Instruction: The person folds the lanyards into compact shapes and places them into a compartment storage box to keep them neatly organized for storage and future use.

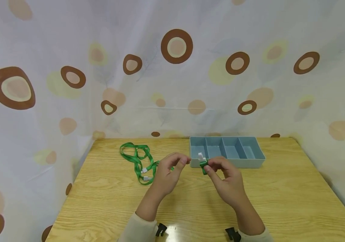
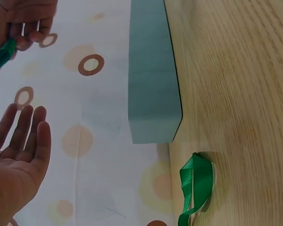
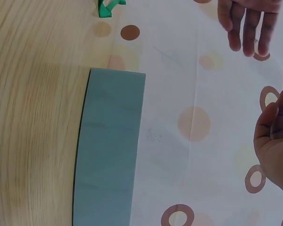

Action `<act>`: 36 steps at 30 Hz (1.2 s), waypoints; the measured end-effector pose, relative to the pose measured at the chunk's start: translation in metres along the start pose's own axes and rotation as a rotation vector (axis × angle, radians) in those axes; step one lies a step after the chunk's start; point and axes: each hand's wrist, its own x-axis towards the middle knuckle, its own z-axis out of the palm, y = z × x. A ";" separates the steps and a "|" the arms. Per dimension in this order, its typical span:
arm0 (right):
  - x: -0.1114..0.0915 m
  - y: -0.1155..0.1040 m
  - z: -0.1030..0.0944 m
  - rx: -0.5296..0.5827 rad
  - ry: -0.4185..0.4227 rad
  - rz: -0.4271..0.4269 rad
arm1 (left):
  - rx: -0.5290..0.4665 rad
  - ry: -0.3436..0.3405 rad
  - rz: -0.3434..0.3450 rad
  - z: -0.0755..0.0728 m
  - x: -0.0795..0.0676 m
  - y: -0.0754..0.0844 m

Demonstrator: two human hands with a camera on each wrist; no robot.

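Observation:
Between thumb and fingers, my right hand point(image 1: 229, 181) pinches a small bundled green lanyard point(image 1: 203, 164) with a white clip point(image 1: 201, 156) sticking up from it. The bundle is held above the table, in front of the blue divided box point(image 1: 226, 163). My left hand point(image 1: 167, 174) is raised to the left of it, apart from the bundle; in the left wrist view its fingers point(image 2: 22, 127) are extended and hold nothing. More green lanyards point(image 1: 136, 158) with white clips point(image 1: 144, 170) lie loosely looped on the table behind the left hand, which hides part of them.
The box stands at the back of the wooden table point(image 1: 281, 198), its compartments facing up. Behind the table hangs a white patterned cloth point(image 1: 148, 90), which also runs along both sides. Black buckles point(image 1: 161, 229) show at both sleeve cuffs.

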 end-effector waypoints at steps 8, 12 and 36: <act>0.002 -0.005 0.000 0.033 0.014 -0.043 | 0.209 -0.065 -0.051 0.009 0.015 -0.015; 0.004 -0.012 0.004 0.050 0.006 -0.064 | 0.452 -0.112 -0.016 0.013 0.018 -0.026; 0.004 -0.024 -0.005 0.084 0.007 -0.129 | 0.775 -0.238 0.108 0.043 0.033 -0.058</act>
